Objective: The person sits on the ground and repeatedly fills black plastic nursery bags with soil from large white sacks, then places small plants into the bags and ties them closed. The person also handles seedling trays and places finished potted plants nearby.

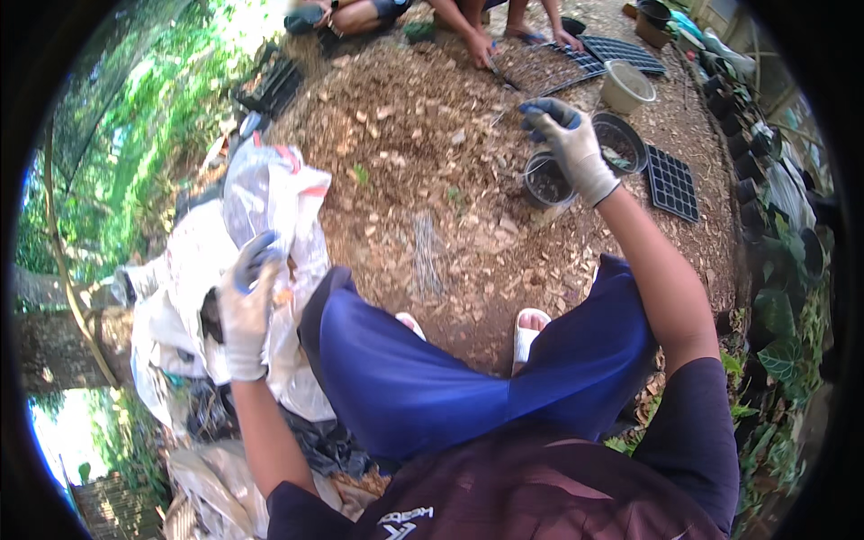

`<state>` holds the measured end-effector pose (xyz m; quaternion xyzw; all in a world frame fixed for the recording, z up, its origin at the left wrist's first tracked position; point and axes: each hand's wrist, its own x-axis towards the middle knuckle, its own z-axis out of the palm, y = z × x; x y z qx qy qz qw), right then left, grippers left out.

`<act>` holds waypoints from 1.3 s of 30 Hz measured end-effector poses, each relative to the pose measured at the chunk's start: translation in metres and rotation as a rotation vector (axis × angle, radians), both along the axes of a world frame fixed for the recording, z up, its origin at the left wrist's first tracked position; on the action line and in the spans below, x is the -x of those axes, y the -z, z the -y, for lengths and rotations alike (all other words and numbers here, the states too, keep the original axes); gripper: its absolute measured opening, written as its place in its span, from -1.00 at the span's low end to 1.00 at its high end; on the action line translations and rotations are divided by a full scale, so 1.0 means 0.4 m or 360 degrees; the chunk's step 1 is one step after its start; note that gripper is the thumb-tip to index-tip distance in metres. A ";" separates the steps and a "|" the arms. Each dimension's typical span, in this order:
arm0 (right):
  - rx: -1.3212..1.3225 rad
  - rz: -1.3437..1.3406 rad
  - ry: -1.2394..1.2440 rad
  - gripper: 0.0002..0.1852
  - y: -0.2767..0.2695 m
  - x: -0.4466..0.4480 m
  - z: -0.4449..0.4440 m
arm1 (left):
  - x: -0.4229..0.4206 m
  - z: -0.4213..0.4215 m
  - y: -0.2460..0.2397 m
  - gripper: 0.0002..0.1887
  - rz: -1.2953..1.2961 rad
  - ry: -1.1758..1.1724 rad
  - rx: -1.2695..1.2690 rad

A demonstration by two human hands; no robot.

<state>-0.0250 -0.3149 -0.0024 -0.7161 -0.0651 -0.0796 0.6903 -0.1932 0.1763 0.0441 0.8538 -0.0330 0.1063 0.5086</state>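
My left hand (250,304), in a whitish glove with blue-grey fingertips, is raised over white plastic sacks (192,270), fingers curved and apart; nothing shows in it. My right hand (563,138), gloved alike, hangs above a small black pot (548,182) with its fingers bent; whether it pinches a thin thing is unclear. A larger black pot (617,143) with dark contents stands just right of that hand. Between my feet and the wood-chip heap (398,135) lies a bundle of thin pale sticks or wires (425,256).
A beige bucket (628,84) and a black seedling tray (673,183) stand at the right. Co-workers crouch at the top; one's hands (480,48) are beside a chip-filled tray (550,67). Black pots (748,165) line the right edge. Dark plastic (324,442) lies by my left leg.
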 end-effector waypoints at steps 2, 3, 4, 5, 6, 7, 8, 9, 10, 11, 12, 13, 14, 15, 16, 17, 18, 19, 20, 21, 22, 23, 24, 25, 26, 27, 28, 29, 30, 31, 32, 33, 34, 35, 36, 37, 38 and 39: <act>0.0078 0.0069 0.0168 -0.77 -0.015 0.006 -0.022 | -0.132 0.166 -0.041 -0.58 -0.0089 0.0438 0.0205; 0.0097 0.0141 0.0236 -0.79 -0.020 0.008 -0.033 | -0.183 0.244 -0.054 -0.51 -0.0235 0.0594 0.0386; 0.0290 0.0175 0.0350 -0.79 -0.025 0.010 -0.038 | -0.232 0.325 -0.057 -0.45 -0.0331 0.0673 0.0473; 0.0176 0.0244 0.0321 -0.76 -0.025 0.012 -0.044 | -0.281 0.397 -0.059 -0.41 -0.0462 0.0738 0.0528; 0.0259 0.0285 0.0368 -0.75 -0.027 0.012 -0.045 | -0.315 0.467 -0.051 -0.41 -0.0427 0.0755 0.0374; 0.0354 0.0311 0.0425 -0.74 -0.027 0.010 -0.044 | -0.350 0.517 -0.051 -0.45 -0.0538 0.0780 0.0495; 0.0384 0.0351 0.0433 -0.73 -0.025 0.010 -0.040 | -0.374 0.559 -0.047 -0.48 -0.0386 0.0841 0.0427; 0.0414 0.0352 0.0465 -0.73 -0.024 0.007 -0.034 | -0.395 0.595 -0.041 -0.51 -0.0324 0.0817 0.0290; 0.0451 0.0451 0.0457 -0.73 -0.022 0.006 -0.026 | -0.417 0.615 -0.040 -0.53 -0.0383 0.0799 0.0315; 0.0497 0.0407 0.0470 -0.73 -0.021 0.006 -0.018 | -0.437 0.630 -0.037 -0.54 -0.0460 0.0781 0.0335; 0.0437 0.0410 0.0417 -0.73 -0.019 0.006 -0.013 | -0.452 0.639 -0.032 -0.55 -0.0524 0.0731 0.0358; 0.0501 0.0425 0.0362 -0.73 -0.018 0.008 -0.007 | -0.463 0.643 -0.024 -0.55 -0.0587 0.0716 0.0469; 0.0586 0.0422 0.0330 -0.75 -0.017 0.013 -0.005 | -0.470 0.642 -0.014 -0.55 -0.0640 0.0670 0.0582; 0.0662 0.0386 0.0295 -0.77 -0.017 0.017 -0.006 | -0.476 0.637 -0.002 -0.54 -0.0698 0.0616 0.0690; 0.0700 0.0425 0.0277 -0.77 -0.017 0.022 -0.010 | -0.478 0.632 0.014 -0.53 -0.0688 0.0610 0.0756; 0.0729 0.0458 0.0261 -0.77 -0.017 0.027 -0.017 | -0.487 0.626 0.027 -0.53 -0.0732 0.0585 0.0817; 0.0749 0.0483 0.0236 -0.77 -0.016 0.033 -0.028 | -0.492 0.618 0.043 -0.52 -0.0775 0.0593 0.0883; 0.0788 0.0532 0.0257 -0.77 -0.015 0.037 -0.038 | -0.499 0.611 0.058 -0.51 -0.0847 0.0537 0.0929; 0.0822 0.0586 0.0278 -0.77 -0.015 0.037 -0.047 | -0.507 0.604 0.073 -0.55 -0.0867 0.0546 0.0987; 0.0869 0.0612 0.0285 -0.77 -0.015 0.034 -0.054 | -0.519 0.600 0.086 -0.57 -0.0789 0.0611 0.1087; 0.0873 0.0686 0.0375 -0.79 -0.012 0.029 -0.063 | -0.533 0.599 0.101 -0.59 -0.0745 0.0587 0.1184; 0.0874 0.0697 0.0427 -0.79 -0.009 0.022 -0.066 | -0.545 0.597 0.116 -0.60 -0.0716 0.0535 0.1276; 0.0867 0.0712 0.0459 -0.80 -0.008 0.010 -0.069 | -0.563 0.593 0.129 -0.68 -0.0745 0.0480 0.1423; 0.0839 0.0783 0.0501 -0.81 -0.006 -0.005 -0.072 | -0.578 0.588 0.142 -0.70 -0.0784 0.0449 0.1537; 0.0724 0.0660 0.0543 -0.80 -0.002 -0.015 -0.079 | -0.592 0.583 0.156 -0.72 -0.0802 0.0421 0.1639; 0.0658 0.0497 0.0656 -0.77 0.000 -0.031 -0.083 | -0.608 0.576 0.168 -0.75 -0.0787 0.0434 0.1750; 0.0329 0.0316 0.0582 -0.76 0.002 -0.038 -0.075 | -0.623 0.564 0.179 -0.79 -0.0817 0.0401 0.1781; 0.0035 -0.0036 0.0536 -0.75 0.003 -0.048 -0.070 | -0.633 0.551 0.190 -0.79 -0.0804 0.0327 0.1877; -0.0156 -0.0134 0.0451 -0.73 0.007 -0.041 -0.053 | -0.649 0.537 0.195 -0.79 -0.0774 0.0296 0.1977; -0.0362 -0.0324 0.0473 -0.75 0.008 -0.047 -0.041 | -0.661 0.527 0.199 -0.78 -0.0768 0.0247 0.2075; -0.0480 -0.0368 0.0470 -0.78 0.011 -0.045 -0.025 | -0.670 0.513 0.200 -0.79 -0.0660 0.0226 0.2066; -0.0581 -0.0411 0.0514 -0.80 0.014 -0.042 -0.008 | -0.678 0.503 0.197 -0.77 -0.0589 0.0210 0.1976; -0.0698 -0.0421 0.0453 -0.82 0.023 -0.040 -0.003 | -0.678 0.502 0.198 -0.76 -0.0535 0.0276 0.1919; -0.0794 -0.0401 0.0406 -0.84 0.030 -0.041 0.003 | -0.678 0.500 0.191 -0.76 -0.0466 0.0249 0.1840; -0.0930 -0.0449 0.0288 -0.83 0.039 -0.041 0.007 | -0.671 0.502 0.185 -0.75 -0.0423 0.0209 0.1858; -0.0949 -0.0489 0.0142 -0.82 0.046 -0.041 0.014 | -0.662 0.505 0.177 -0.74 -0.0369 0.0202 0.1859; -0.0840 -0.0534 0.0162 -0.78 0.052 -0.046 0.014 | -0.654 0.508 0.166 -0.73 -0.0310 0.0164 0.1799; -0.0739 -0.0566 0.0178 -0.75 0.056 -0.050 0.019 | -0.646 0.510 0.154 -0.70 -0.0279 0.0143 0.1775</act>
